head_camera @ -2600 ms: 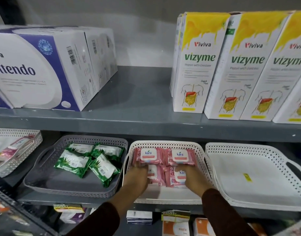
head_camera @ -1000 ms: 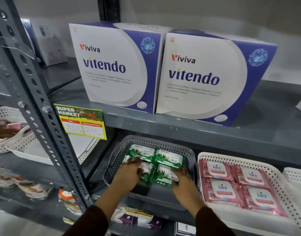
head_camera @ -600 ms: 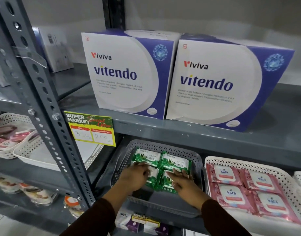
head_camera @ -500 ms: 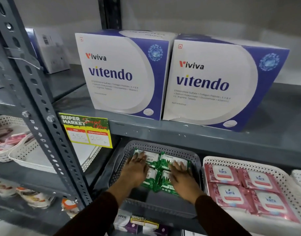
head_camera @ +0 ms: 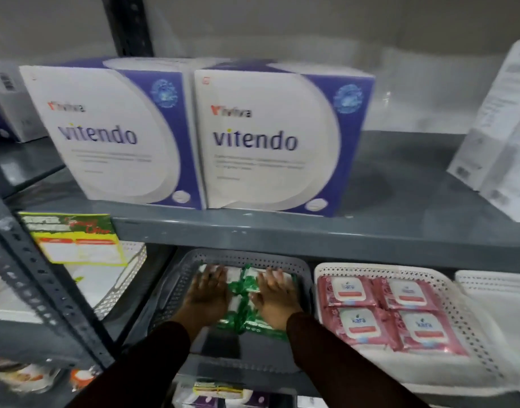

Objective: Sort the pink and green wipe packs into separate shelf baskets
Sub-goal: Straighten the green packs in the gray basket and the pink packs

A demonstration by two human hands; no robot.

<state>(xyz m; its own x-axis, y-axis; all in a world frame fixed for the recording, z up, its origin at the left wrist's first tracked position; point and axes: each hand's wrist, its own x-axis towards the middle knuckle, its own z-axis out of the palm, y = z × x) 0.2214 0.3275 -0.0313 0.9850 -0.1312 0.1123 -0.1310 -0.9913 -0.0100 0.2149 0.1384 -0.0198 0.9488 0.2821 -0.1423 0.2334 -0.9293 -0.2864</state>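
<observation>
Several green wipe packs [head_camera: 243, 293] lie grouped in a grey perforated basket [head_camera: 176, 287] on the lower shelf. My left hand [head_camera: 207, 295] rests flat on the left packs and my right hand [head_camera: 275, 295] rests flat on the right packs, fingers spread, palms down. Several pink wipe packs [head_camera: 388, 310] lie in a neat block in the white perforated basket [head_camera: 476, 328] just to the right. The packs under my palms are mostly hidden.
Two white and purple boxes [head_camera: 194, 136] stand on the upper grey shelf [head_camera: 311, 231], with a white carton [head_camera: 500, 142] at far right. A yellow price tag [head_camera: 76, 240] hangs by the grey upright post [head_camera: 41, 284]. More white baskets [head_camera: 494, 293] sit on either side.
My hands left the pink packs and moved to the green packs in the grey basket. Since half a second ago they have pressed the green packs further back, and the view is blurred.
</observation>
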